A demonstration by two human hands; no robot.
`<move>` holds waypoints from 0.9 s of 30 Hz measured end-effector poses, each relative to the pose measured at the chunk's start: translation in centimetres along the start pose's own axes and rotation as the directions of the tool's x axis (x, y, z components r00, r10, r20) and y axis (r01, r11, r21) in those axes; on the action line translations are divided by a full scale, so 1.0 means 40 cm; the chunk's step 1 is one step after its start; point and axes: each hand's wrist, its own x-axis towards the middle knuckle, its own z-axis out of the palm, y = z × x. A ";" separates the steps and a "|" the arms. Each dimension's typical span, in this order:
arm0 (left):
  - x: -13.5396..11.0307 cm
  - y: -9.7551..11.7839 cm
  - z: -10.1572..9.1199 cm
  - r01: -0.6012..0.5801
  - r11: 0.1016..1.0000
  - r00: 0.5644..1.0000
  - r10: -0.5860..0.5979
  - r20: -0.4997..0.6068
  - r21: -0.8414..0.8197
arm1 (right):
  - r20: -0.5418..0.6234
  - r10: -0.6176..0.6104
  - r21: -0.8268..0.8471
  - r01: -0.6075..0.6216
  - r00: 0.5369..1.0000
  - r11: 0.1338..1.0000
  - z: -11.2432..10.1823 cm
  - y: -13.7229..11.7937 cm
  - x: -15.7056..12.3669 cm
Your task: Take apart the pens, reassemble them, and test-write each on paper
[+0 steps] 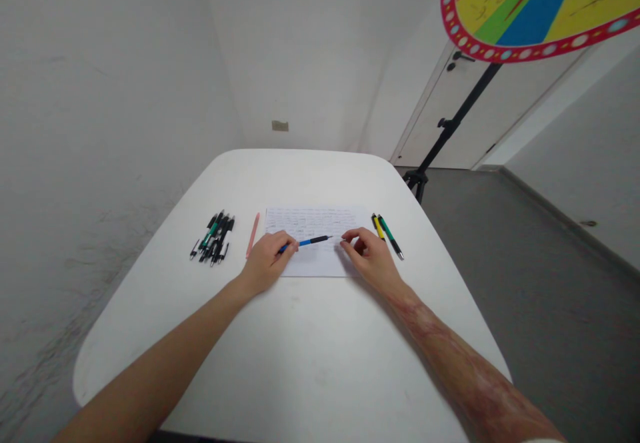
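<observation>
My left hand [267, 260] is closed around the rear end of a blue and black pen [309, 240], whose tip points right over a sheet of paper [316, 220] covered in handwriting. My right hand [369, 255] rests on the right part of the sheet with its fingers curled, fingertips close to the pen's tip; whether it pinches anything I cannot make out. The sheet lies flat on a white table [300, 350].
A pile of several black and green pens [214, 236] lies left of the sheet, with a pink pen [253, 235] between them. A yellow pen [377, 226] and a green pen [391, 236] lie right of the sheet. A colourful wheel [540, 10] on a black tripod [445, 136] stands at the back right.
</observation>
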 end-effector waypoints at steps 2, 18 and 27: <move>0.000 -0.001 0.000 0.003 1.000 1.000 -0.003 -0.006 0.001 | 0.035 -0.051 -0.065 0.054 0.998 0.996 -0.007 0.004 0.006; -0.001 0.005 0.000 -0.010 1.000 1.000 0.010 0.007 0.017 | 0.009 -0.107 -0.099 0.107 0.994 0.989 -0.002 -0.002 0.009; 0.000 0.010 -0.001 -0.030 0.999 0.999 0.029 0.037 0.029 | 0.035 -0.181 0.098 0.177 0.983 0.979 -0.002 -0.049 0.002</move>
